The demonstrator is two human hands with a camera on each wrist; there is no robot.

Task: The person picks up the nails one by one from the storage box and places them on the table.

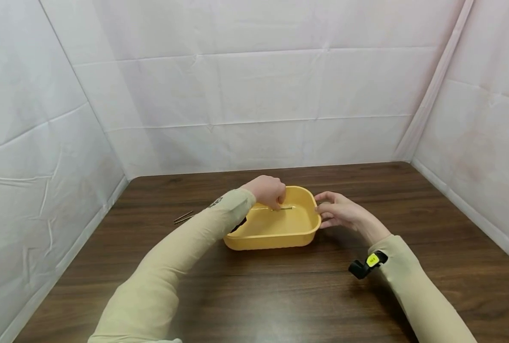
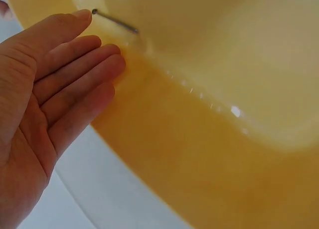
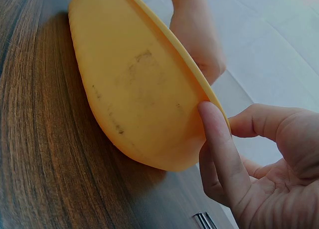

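Observation:
A yellow plastic tray [image 1: 275, 240] stands on the dark wooden table [image 1: 280, 295]. My left hand [image 1: 274, 199] reaches into it from the left, fingers straight and together [image 2: 94, 54]. A thin metal nail [image 2: 115, 21] lies on the tray's floor [image 2: 239, 54] just off the index fingertip, and it also shows as a thin line [image 1: 282, 208] in the head view. My right hand [image 1: 329, 209] holds the tray's right rim. Its thumb [image 3: 215, 134] presses the outer wall [image 3: 134, 94] and the index finger [image 3: 259, 121] curls over the edge.
Two or three more thin nails [image 1: 183, 217] lie on the table left of the tray. White cloth walls [image 1: 254, 95] close in the table at the back and on both sides. A black wrist unit [image 1: 367, 264] with a yellow tag sits on my right sleeve.

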